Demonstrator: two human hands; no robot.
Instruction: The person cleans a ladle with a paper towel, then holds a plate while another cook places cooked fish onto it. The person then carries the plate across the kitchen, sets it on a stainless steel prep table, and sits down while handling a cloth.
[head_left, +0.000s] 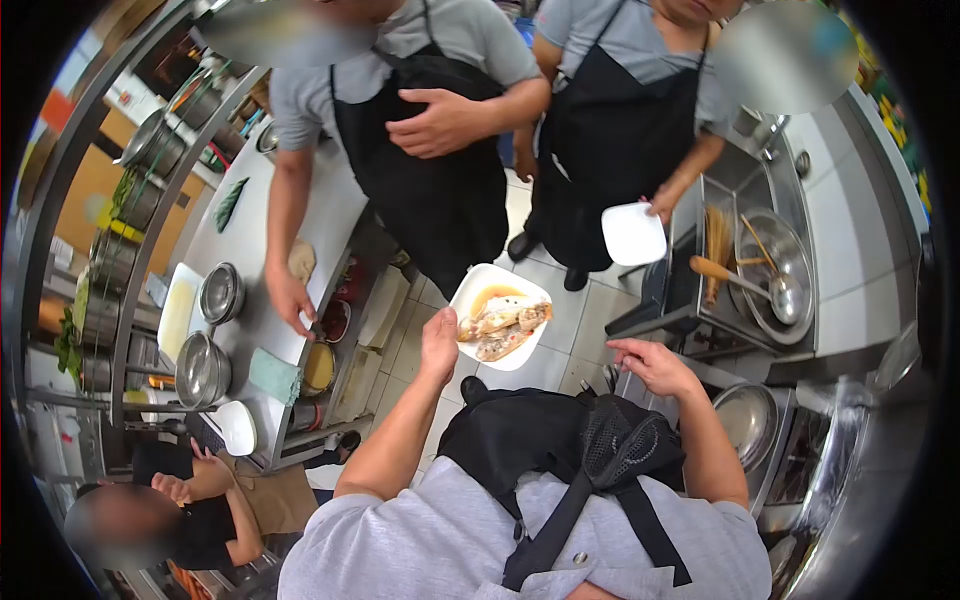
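My left hand (439, 346) grips the left rim of a white square dish (472, 284), held out in front of my apron. In the dish lie pieces of cooked food (508, 325) in an orange-brown sauce. Off to the right, my right hand (655, 366) is held in the air with its fingers stretched out and nothing in it, near the metal counter. Across from me, a person's hand (663, 203) holds an empty white square plate (634, 235).
Two people in black aprons stand ahead. At left, a steel counter (300, 225) carries metal bowls (203, 368), a green cloth (274, 375) and a white dish (236, 428). At right are a sink (740, 165), a wok with a ladle (787, 298) and a round pan (745, 425).
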